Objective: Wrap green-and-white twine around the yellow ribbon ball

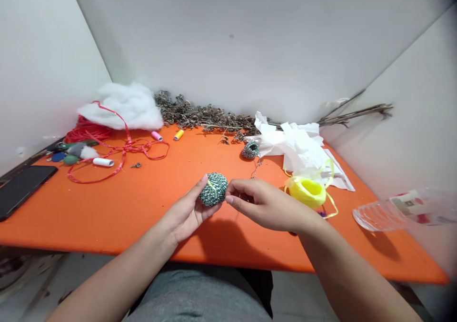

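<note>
My left hand (193, 212) is wrapped round a ball of green-and-white twisted string (214, 189), held above the front of the orange table. A small yellow-green patch shows on the ball's upper side. Close against the ball's right side is my right hand (262, 203), its thumb and forefinger pinched together; whatever thin strand lies between them is too small to make out for certain. Behind the hands sits a second, smaller spool of the same dark-and-white string (250, 150), with a loose strand trailing from it towards my right hand.
Yellow plastic ribbon (307, 191), crumpled white paper (300, 145) and a clear plastic bottle (403, 210) are on the right. Dried plant stems (210, 117) line the back. White stuffing (124, 105), red ribbon (87, 130), thread spools (103, 162) and a phone (24, 188) are left.
</note>
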Tool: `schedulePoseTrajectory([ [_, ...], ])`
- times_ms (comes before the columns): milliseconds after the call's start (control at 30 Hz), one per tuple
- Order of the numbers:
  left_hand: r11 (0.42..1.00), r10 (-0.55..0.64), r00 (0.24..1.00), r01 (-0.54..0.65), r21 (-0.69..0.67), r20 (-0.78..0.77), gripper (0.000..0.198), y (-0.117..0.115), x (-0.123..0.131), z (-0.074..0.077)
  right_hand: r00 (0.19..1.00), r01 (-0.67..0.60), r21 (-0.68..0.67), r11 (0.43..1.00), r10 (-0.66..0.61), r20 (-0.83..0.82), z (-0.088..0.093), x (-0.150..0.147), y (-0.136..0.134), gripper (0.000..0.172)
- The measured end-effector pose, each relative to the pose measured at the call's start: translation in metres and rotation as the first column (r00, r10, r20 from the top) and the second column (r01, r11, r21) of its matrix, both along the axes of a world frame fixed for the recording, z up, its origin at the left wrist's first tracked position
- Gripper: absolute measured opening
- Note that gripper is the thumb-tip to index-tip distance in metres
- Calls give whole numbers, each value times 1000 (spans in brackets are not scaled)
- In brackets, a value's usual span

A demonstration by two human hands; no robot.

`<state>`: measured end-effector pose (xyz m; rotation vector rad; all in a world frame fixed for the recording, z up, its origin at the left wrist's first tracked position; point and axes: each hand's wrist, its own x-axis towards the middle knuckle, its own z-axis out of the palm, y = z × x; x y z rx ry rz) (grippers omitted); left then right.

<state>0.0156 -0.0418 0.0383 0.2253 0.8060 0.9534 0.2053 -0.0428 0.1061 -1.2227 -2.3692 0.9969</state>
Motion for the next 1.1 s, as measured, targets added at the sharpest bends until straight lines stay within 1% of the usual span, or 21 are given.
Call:
schedulePoseTrajectory([
  [100, 999, 25, 1000, -24, -30, 19, 27, 1, 0, 1, 996, -63, 13, 998, 62, 68, 7, -3, -2, 16],
  [200, 998, 49, 998, -47, -51, 39, 26, 2, -2, 1, 992, -66, 39, 997, 61, 111, 9, -5, -7, 15],
  [333, 996, 60, 996, -57, -66, 59, 23, 3, -3, 0, 984, -76, 89, 993, 61, 167, 7, -5, -13, 15],
  [467, 993, 79, 991, -69, -94, 106, 23, 5, -5, -2, 982, -67, 117, 991, 44, 184, 6, -2, -19, 13],
  [600, 991, 97, 974, -75, -112, 204, 26, 8, -10, -4, 977, -43, 128, 991, 15, 213, 5, 1, -24, 16],
  [700, 987, 128, 951, -94, -134, 281, 26, 11, -15, -4, 981, -28, 140, 990, 0, 192, 4, 3, -27, 17],
  [767, 982, 152, 941, -109, -156, 302, 26, 12, -17, -4, 985, -18, 149, 989, -8, 171, 3, 4, -28, 16],
  [833, 980, 159, 940, -115, -160, 301, 26, 11, -17, -4, 987, -13, 160, 987, -13, 161, 4, 4, -29, 16],
  [900, 985, 137, 951, -101, -138, 279, 26, 11, -14, -4, 984, -17, 166, 986, -13, 176, 7, 4, -30, 16],
  [1100, 994, 67, 980, -49, -101, 187, 26, 7, -6, -1, 964, -31, 202, 979, -24, 264, 25, 2, -26, 17],
])
